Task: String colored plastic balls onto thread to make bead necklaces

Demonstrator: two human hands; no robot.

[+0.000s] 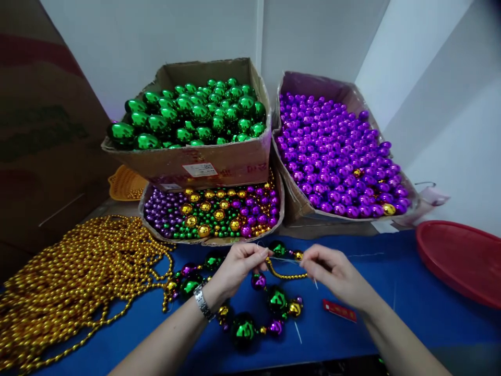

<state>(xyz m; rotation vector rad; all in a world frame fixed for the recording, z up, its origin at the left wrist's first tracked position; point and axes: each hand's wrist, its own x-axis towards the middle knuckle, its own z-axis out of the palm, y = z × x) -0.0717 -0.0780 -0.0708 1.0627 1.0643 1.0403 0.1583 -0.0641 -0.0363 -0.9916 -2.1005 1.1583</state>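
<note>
My left hand point(249, 260), with a metal watch point(202, 302) on its wrist, is closed in a pinch on a thin pale string point(287, 259). The string runs across to my right hand point(326, 266), whose fingers are also pinched together on it. Below the string, a short strand of small gold beads point(287, 276) sags between both hands. On the blue table surface under my hands lies a necklace of large green, purple and gold beads point(277, 300). Part of it is hidden behind my left hand and forearm.
A box of green balls point(188, 162) sits over a low box of mixed beads point(211, 242). Right of them stands a box of purple balls point(301, 209). Gold bead strands point(86, 271) heap at left. A red tray point(457, 261) and a small red packet point(339, 310) lie at right.
</note>
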